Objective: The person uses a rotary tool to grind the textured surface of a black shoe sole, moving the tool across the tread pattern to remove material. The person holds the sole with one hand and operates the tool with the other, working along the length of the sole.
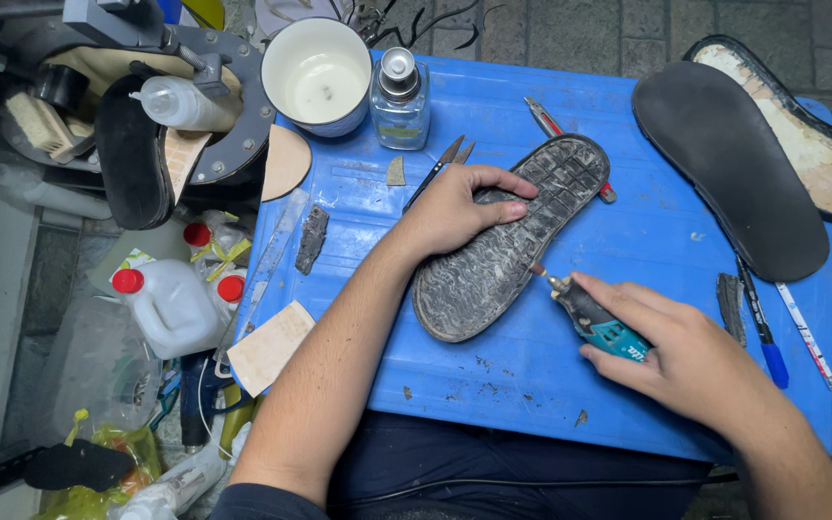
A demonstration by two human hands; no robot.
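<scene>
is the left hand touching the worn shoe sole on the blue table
Touching. The head view shows the left hand lying flat on the grey shoe sole, its fingers spread across the tread with no gap.

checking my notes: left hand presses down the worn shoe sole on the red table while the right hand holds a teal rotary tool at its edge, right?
Not quite: the head view shows the table is blue, not red. The left hand does press the worn sole, and the right hand holds the teal rotary tool at its edge.

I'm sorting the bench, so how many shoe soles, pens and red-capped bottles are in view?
Shoe soles: 3, the worn sole under the left hand, a black sole, a pale-topped sole
Pens: 2
Red-capped bottles: 3
Total: 8
</scene>
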